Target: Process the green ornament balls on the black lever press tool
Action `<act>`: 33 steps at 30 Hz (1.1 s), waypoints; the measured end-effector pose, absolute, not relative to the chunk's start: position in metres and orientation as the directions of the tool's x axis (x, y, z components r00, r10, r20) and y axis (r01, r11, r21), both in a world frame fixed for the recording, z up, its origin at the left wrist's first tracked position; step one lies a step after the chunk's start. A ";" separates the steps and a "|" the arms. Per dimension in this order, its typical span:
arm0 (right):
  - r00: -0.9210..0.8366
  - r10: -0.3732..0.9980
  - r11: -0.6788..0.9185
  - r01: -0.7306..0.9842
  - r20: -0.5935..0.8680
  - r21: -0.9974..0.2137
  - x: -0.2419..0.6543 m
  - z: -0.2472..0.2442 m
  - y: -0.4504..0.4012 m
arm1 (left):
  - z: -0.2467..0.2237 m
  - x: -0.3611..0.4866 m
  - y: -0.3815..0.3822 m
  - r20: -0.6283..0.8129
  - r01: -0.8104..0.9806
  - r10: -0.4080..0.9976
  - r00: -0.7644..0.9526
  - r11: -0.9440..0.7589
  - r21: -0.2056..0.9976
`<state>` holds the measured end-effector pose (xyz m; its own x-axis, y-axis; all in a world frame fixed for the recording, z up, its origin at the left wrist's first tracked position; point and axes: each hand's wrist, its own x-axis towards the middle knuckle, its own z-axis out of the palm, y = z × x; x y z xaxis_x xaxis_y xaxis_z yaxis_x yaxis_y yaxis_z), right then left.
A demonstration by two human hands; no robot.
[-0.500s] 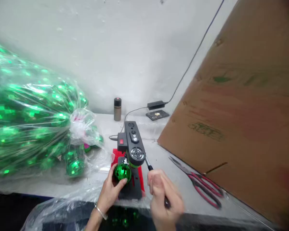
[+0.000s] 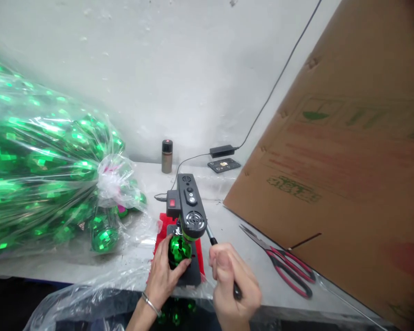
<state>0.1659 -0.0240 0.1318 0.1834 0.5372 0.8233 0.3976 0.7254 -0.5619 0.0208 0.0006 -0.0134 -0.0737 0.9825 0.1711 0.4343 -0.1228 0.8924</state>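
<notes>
My left hand (image 2: pixel 164 269) is closed around a shiny green mirrored ball ornament (image 2: pixel 180 250), thumb on its near side and fingers on its left. The ball sits over the dark base of a small black bench machine (image 2: pixel 192 197), partly beneath the machine's rounded head. Wrapped round the black grip of the machine's lever (image 2: pixel 212 238) is my right hand (image 2: pixel 232 282), in a fist to the right of the base. The lever slants down toward me. Red material (image 2: pixel 202 257) shows around the base.
A clear bag (image 2: pixel 48 161) of green balls lies left, with one loose-looking ball (image 2: pixel 104 233) near its knot. Red-handled scissors (image 2: pixel 290 269) and a large cardboard box (image 2: pixel 331 161) stand right. Behind are a capped bottle (image 2: pixel 167 157), a power adapter (image 2: pixel 222 151) and a phone-like slab (image 2: pixel 224 165).
My left hand has shifted slightly right with the green ball, bringing it further under the machine's head. My right hand stays on the lever, and the view has shifted a little.
</notes>
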 end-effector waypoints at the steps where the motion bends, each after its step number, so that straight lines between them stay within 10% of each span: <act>1: 0.185 0.538 0.724 0.398 0.823 -0.563 0.166 0.132 -0.024 | -0.014 0.019 0.000 0.170 0.433 0.984 -0.061 -0.127 0.892; 33: 0.215 0.437 0.755 0.440 0.873 -0.486 0.162 0.117 -0.024 | -0.019 0.040 0.009 0.082 0.319 0.996 -0.039 -0.066 0.946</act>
<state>0.1616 -0.0240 0.1174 0.2147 0.4373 0.8733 0.4400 0.7550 -0.4862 0.0404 0.0089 -0.0194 -0.0389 0.9958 0.0825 0.3188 -0.0658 0.9455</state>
